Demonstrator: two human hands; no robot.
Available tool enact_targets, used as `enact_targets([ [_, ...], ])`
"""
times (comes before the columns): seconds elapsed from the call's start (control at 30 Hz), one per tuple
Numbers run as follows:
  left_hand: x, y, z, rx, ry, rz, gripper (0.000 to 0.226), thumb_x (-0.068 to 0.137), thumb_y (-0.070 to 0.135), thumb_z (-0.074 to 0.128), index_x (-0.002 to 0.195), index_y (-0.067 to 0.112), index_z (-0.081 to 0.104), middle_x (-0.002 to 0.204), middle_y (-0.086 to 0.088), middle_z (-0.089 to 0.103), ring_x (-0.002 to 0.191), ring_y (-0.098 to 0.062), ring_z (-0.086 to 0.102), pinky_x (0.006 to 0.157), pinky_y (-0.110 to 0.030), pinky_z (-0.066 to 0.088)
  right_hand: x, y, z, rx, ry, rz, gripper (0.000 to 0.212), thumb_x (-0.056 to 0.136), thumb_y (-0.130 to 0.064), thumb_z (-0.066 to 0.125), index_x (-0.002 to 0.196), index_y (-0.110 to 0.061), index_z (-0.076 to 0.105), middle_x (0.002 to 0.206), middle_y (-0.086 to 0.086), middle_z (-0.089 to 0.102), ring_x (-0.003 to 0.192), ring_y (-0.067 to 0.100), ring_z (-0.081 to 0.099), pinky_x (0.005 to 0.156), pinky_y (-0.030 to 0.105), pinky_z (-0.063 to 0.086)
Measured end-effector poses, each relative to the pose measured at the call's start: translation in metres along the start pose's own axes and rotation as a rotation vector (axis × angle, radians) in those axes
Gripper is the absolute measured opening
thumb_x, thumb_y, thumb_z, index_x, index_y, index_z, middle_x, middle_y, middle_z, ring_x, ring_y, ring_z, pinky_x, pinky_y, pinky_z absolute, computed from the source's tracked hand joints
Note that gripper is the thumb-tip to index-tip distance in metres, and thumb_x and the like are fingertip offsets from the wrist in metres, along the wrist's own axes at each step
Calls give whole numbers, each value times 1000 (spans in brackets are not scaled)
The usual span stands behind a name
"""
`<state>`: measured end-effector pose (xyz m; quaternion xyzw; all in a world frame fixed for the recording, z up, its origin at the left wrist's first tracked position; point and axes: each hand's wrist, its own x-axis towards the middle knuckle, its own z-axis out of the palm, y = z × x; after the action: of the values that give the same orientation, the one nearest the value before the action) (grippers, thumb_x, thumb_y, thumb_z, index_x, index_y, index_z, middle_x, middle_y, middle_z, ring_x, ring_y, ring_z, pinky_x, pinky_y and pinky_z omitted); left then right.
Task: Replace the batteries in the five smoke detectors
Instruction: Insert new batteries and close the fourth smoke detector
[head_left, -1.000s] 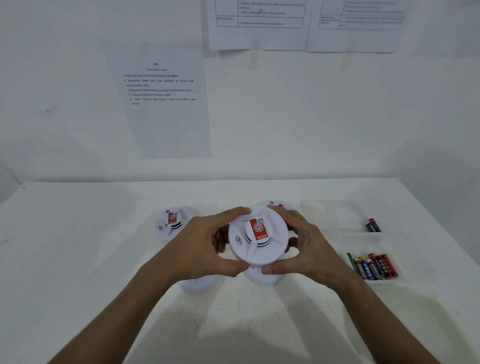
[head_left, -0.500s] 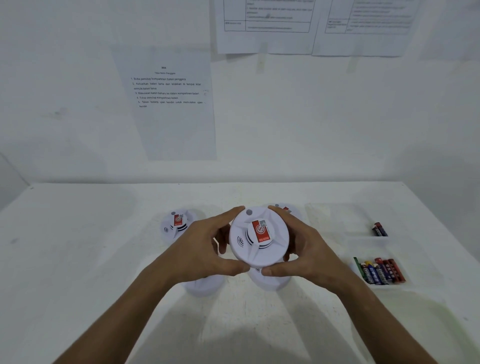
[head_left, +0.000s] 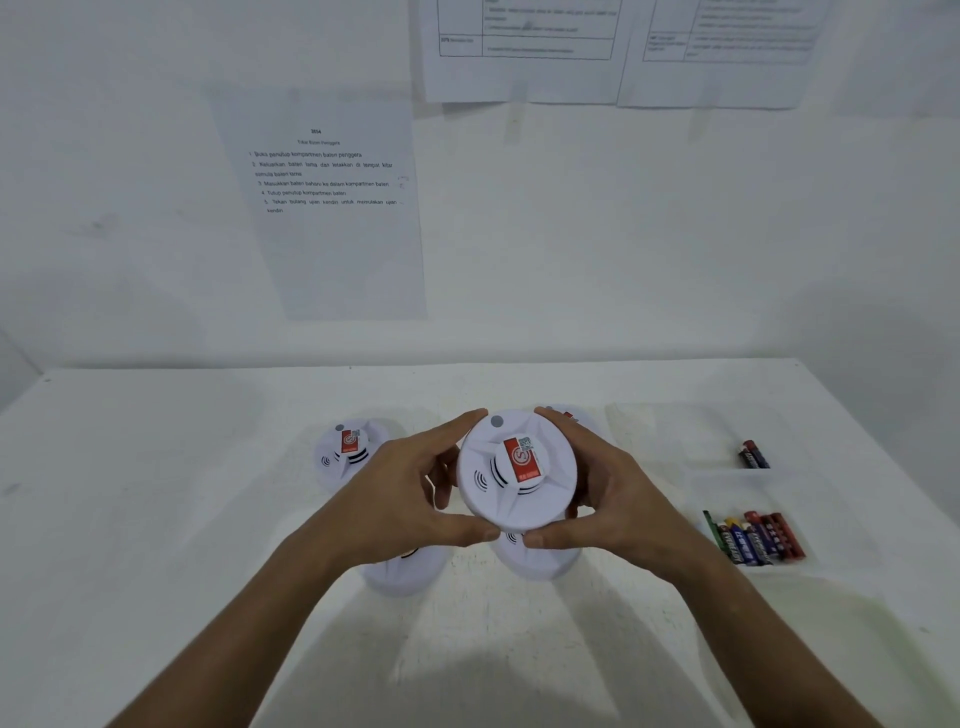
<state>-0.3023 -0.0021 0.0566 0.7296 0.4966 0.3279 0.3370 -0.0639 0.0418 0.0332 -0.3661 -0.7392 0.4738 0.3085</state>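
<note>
I hold a round white smoke detector (head_left: 511, 486) with a red label above the table, face towards me. My left hand (head_left: 400, 499) grips its left rim and my right hand (head_left: 618, 496) grips its right rim. Four other white detectors stand on the white table: one at the back left (head_left: 345, 452), one behind my right fingers (head_left: 571, 415), one under my left hand (head_left: 402, 574), one below the held detector (head_left: 537, 561). A clear tray (head_left: 831, 564) at the right holds several coloured batteries (head_left: 753, 535). Two batteries (head_left: 753, 454) lie in another clear tray behind it.
The white table (head_left: 156, 519) meets a white wall at the back. Printed sheets hang on the wall, one instruction sheet (head_left: 327, 208) left of centre. The table's right edge runs close past the battery trays.
The held detector has stayed between both hands and turned slightly. The view has shifted a little, so the wall sheets sit further right and lower.
</note>
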Motion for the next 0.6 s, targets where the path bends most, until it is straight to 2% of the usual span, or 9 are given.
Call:
enact_targets([
  [0.1,0,-2,0,-10,1,-10,94,67,31,87,144,44,35,97,6,68,66,-10,52,61,-20,52,0,2,0,7,8,2,95,65,-17,88,147,-22,39,138,-2,58,123,23,57,91,36,56],
  [0.2,1,-4,-1,-7,-4,-14,94,66,32,87,144,44,35,99,4,67,65,-9,51,60,-19,52,1,3,1,6,5,0,96,65,-18,88,147,-23,39,138,-4,58,123,22,57,92,33,56],
  [0.6,1,-5,-4,2,-8,-4,93,68,35,85,145,43,34,102,11,68,64,-7,52,61,-17,50,5,0,3,-6,-4,-13,95,66,-17,89,146,-24,39,136,-8,59,124,20,57,93,41,57],
])
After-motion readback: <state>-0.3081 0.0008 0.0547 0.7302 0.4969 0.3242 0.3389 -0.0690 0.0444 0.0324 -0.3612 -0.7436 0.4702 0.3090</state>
